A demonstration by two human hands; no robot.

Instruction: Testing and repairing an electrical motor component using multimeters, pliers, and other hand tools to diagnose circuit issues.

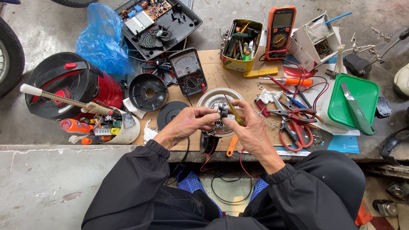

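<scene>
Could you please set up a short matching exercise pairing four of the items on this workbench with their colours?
Items:
1. digital multimeter
2. plastic bag
3. lidded tub
4. tin of tools

Colours:
A. blue
B. yellow
C. orange
D. green lid on white

Pairs: 1-C, 2-A, 3-D, 4-B
</scene>
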